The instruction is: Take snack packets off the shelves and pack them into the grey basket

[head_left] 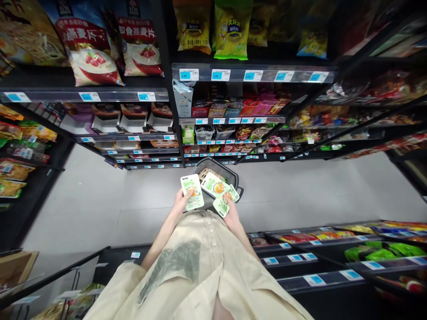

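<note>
Holding a green and white snack packet [192, 192] just above the centre of the frame, the person's left hand [182, 201] was closed around its lower edge, thumb on the front. Just to the right, the right hand [230, 209] gripped a fan of several similar packets [213, 184], fingers curled shut on their lower corners. The single one and the fan sat side by side, nearly touching.

Directly behind them in the picture, a grey basket [233, 177] stood on the pale floor [100, 200]. The hands' load covered much of its opening, and something tan showed inside, too small to make out. Both bare forearms ran down from the hands to a cream shirt [200, 275] that filled the lower centre of the frame.

Across the top half ran dark shelves [173, 111] with blue and white price tags [189, 74] along their edges. In the upper left stood large oat bags [88, 44] printed with bowls and strawberries. In the upper centre hung yellow and green bags [231, 31]. Small red and pink boxes [253, 106] filled a row beneath them. At the lower right, more shelving held green packs [376, 253], and a cardboard box [16, 266] sat at the lower left edge.
</note>
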A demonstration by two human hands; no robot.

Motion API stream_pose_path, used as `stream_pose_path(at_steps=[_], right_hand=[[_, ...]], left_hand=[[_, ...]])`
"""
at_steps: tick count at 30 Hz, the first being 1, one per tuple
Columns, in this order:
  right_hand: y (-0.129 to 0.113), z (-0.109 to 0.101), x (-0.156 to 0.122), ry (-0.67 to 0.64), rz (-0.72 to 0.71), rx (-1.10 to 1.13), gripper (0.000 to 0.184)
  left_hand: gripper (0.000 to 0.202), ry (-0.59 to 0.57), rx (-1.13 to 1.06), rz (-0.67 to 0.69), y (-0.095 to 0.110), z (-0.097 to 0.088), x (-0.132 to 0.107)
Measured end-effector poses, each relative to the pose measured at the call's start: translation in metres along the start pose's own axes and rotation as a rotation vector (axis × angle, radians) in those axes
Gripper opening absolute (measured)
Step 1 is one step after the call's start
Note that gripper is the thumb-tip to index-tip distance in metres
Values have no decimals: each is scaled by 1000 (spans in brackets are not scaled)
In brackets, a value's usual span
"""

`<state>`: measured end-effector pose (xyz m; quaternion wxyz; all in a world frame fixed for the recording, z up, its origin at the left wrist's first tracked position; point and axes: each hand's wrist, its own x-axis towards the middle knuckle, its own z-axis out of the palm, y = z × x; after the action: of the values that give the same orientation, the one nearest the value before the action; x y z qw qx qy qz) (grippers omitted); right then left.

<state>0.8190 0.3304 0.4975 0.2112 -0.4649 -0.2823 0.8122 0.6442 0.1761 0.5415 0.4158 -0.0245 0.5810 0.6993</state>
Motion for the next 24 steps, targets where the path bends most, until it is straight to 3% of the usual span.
stream_pose_path(at_steps=[4,8,11,14,16,19,24], right_hand=[[-13,11,-6,83,-146,0,47],[-31,22,-20,28,-543,-372,28],[-42,32,-33,-279,-902,-775,17],[-43,42,-44,-638,-1122,-1127,26],[-39,46,-48,-728,-1175,-1279,30],[-35,48,-50,-734,-1187,-1365,33],[-41,44,-50,-749,-1151,-1329,35]], left_hand=[[58,-25,-55,-98,10,-1,-5],[47,-77,-201,-214,6,2,-8],[45,-95,-297,-249,0,8,-8],[53,-178,-418,-244,2,14,-11],[62,-278,-501,-219,7,17,-14],[77,-350,-536,-165,11,18,-19],[66,-277,-294,-142,2,16,-20]])
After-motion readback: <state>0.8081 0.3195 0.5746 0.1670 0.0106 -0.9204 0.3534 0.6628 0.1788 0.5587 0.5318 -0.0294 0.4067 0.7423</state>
